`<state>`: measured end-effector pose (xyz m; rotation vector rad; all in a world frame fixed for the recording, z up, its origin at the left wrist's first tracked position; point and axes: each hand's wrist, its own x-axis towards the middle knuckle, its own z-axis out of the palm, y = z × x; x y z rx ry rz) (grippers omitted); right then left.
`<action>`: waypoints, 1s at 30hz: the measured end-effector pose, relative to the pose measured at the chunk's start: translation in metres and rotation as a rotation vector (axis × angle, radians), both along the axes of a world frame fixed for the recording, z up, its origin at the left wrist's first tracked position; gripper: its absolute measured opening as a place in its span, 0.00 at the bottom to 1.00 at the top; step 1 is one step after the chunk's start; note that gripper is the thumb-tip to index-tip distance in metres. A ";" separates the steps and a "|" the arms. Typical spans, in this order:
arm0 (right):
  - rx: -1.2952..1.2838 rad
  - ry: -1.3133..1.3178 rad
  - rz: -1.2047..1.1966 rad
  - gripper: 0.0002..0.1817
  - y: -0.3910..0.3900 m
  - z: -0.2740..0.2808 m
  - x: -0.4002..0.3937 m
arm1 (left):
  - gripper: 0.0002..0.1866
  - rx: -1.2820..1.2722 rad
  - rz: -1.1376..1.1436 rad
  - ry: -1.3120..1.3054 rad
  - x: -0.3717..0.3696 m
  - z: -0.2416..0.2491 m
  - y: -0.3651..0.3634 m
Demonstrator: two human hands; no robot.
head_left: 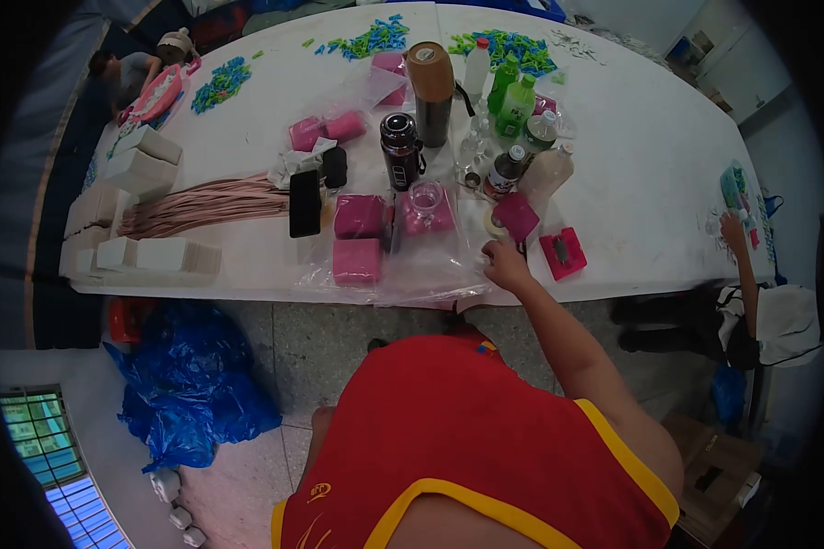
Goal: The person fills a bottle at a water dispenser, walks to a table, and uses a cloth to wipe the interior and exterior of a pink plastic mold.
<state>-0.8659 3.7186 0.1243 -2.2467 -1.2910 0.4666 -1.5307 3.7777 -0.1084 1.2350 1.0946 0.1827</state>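
My right hand (506,263) is over the table's near edge with its fingers curled in. Whatever they may hold is too small to make out. Just beyond the fingertips are a pale tape roll (495,226) and a dark pink block (516,217). To the right of the hand lies a red-pink case (562,253) with a greyish piece in it. A clear plastic sheet (430,285) spreads to the left, by pink wrapped stacks (357,262) and a clear round jar (425,197). My left hand is out of sight.
A dark flask (400,151), a tall brown-topped thermos (430,96) and several bottles (516,107) stand mid-table. Left are a black phone (305,203), tan strips (211,209) and white boxes (144,163). Blue-green pieces (504,53) lie behind. Other people sit at both ends.
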 end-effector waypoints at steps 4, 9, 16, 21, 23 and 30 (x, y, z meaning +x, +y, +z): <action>-0.228 -0.059 -0.176 0.14 0.018 -0.003 -0.009 | 0.16 0.290 -0.127 0.601 0.019 0.040 0.008; -0.217 0.008 -0.307 0.14 0.023 -0.014 -0.002 | 0.16 0.215 -0.193 0.625 0.049 0.091 0.030; 0.066 0.113 -0.206 0.13 -0.005 -0.008 -0.004 | 0.17 0.269 -0.087 0.727 0.043 0.078 0.019; 0.002 -0.051 -0.154 0.14 0.003 -0.013 -0.006 | 0.15 0.044 0.010 0.699 0.037 0.072 0.013; -0.046 -0.179 -0.183 0.14 0.007 -0.020 -0.005 | 0.14 -0.134 0.148 0.640 0.054 0.099 0.019; -0.064 -0.219 -0.249 0.21 0.012 -0.023 -0.004 | 0.11 -0.121 0.296 0.499 0.103 0.155 0.033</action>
